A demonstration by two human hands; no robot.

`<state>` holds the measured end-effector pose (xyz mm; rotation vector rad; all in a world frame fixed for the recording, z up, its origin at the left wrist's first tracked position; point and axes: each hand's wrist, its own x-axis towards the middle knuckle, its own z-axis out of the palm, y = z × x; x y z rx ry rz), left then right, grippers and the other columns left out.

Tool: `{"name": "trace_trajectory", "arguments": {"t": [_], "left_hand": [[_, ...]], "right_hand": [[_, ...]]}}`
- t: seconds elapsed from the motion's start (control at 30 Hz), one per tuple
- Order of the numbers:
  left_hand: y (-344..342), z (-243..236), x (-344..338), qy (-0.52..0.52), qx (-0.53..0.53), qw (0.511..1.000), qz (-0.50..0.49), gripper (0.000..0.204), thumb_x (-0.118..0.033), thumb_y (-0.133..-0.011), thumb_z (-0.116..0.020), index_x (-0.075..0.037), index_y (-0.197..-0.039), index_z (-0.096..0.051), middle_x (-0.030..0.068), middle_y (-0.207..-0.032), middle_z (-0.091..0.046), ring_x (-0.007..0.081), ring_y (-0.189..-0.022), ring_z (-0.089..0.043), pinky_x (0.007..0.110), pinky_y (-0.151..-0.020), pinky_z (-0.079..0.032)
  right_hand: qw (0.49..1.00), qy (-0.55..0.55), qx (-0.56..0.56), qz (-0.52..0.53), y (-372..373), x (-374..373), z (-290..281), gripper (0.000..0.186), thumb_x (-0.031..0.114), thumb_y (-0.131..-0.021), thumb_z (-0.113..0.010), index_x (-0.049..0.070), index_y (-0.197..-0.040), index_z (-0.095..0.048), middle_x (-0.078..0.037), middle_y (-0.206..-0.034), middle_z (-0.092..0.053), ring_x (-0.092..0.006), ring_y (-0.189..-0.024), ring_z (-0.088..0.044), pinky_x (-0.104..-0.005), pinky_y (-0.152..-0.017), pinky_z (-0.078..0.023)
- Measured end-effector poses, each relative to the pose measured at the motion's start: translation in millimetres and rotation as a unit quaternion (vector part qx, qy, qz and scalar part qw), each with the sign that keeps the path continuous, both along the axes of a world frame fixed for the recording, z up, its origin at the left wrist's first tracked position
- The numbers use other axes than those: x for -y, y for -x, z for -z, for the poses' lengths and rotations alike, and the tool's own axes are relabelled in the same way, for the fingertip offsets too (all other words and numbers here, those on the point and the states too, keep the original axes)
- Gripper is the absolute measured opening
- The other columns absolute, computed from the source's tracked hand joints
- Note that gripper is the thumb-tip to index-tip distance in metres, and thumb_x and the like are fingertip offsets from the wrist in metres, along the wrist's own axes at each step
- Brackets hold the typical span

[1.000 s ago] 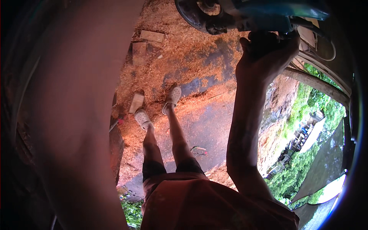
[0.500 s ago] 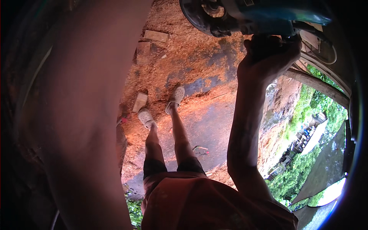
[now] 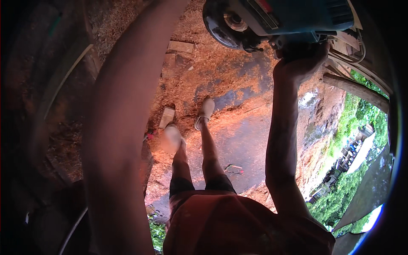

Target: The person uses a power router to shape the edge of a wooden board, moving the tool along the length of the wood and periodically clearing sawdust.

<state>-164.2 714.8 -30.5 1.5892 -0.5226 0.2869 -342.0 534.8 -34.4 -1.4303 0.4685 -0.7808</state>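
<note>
Directions take the clock face of the head view, twelve at the upper edge. Nearest the camera, the left forearm (image 3: 123, 114) crosses from seven toward eleven o'clock; the left hand lies beyond the upper edge, so its grip cannot be told. At half past five is the wearer's reddish shirt (image 3: 238, 221). The right forearm (image 3: 282, 131) rises from four o'clock to the right hand (image 3: 301, 63) at two o'clock, which is closed around the dark handle of a teal handheld power tool (image 3: 297, 21); the fingers are largely lost in shadow. The tool occupies one o'clock, at the upper edge, its round dark guard (image 3: 219, 27) facing left with a metal hub showing.

Below, near the centre of the dial, stand the wearer's feet in pale clogs: the right clog (image 3: 207, 110) in clear outline, the left clog (image 3: 171, 139) blurred. Just beyond the left clog, toward ten o'clock, lies a wooden block (image 3: 167, 117). Orange-brown shavings (image 3: 238, 78) are strewn across the dark floor (image 3: 238, 127), and a flat board (image 3: 181, 46) rests among them near twelve. Farthest off, a wooden pole (image 3: 357, 91) slants at half past two, with green foliage (image 3: 335, 208) at four.
</note>
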Motion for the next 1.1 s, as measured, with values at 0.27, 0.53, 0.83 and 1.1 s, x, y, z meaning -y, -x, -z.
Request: {"name": "trace_trajectory", "arguments": {"t": [0.27, 0.53, 0.83, 1.1], "left_hand": [[5.0, -3.8, 12.5, -0.022, -0.044, 0.999, -0.008, 0.024, -0.020, -0.082, -0.067, 0.003, -0.082, -0.070, 0.0197, -0.069, -0.068, 0.0283, -0.065, -0.068, 0.040, -0.064, -0.051], [-3.0, -0.8, 24.8, -0.028, -0.032, 0.999, -0.011, 0.028, -0.023, -0.084, -0.067, 0.004, -0.087, -0.072, 0.0216, -0.073, -0.070, 0.0304, -0.070, -0.071, 0.042, -0.067, -0.052], [-7.7, -2.6, 37.9, -0.004, -0.052, 0.999, 0.005, 0.027, -0.023, -0.084, -0.068, 0.004, -0.089, -0.074, 0.0189, -0.071, -0.071, 0.0264, -0.068, -0.070, 0.040, -0.067, -0.052], [-6.8, 0.8, 50.5, 0.016, -0.036, 0.999, -0.006, 0.027, -0.023, -0.085, -0.068, 0.003, -0.091, -0.074, 0.0198, -0.072, -0.072, 0.0279, -0.069, -0.071, 0.040, -0.067, -0.053]], "right_hand": [[0.999, 0.005, 0.013, -0.036, -5.8, 30.8, 0.2, 0.052, 0.061, -0.102, -0.040, 0.014, -0.107, -0.063, -0.001, -0.082, -0.064, -0.0144, -0.058, -0.062, -0.0259, -0.040, -0.043], [0.997, -0.021, 0.010, -0.080, -4.9, 47.6, 2.7, 0.061, 0.066, -0.100, -0.034, 0.013, -0.111, -0.062, -0.005, -0.081, -0.068, -0.0190, -0.062, -0.066, -0.0301, -0.038, -0.041], [0.998, -0.016, -0.024, -0.054, -13.1, 65.4, 4.1, 0.065, 0.070, -0.099, -0.028, 0.014, -0.103, -0.061, -0.004, -0.072, -0.063, -0.0189, -0.060, -0.064, -0.0318, -0.039, -0.039], [1.000, 0.005, 0.000, 0.003, -18.7, 55.7, -4.1, 0.057, 0.067, -0.098, -0.035, 0.016, -0.073, -0.044, -0.001, -0.057, -0.046, -0.0180, -0.042, -0.042, -0.0311, -0.035, -0.032]]}}
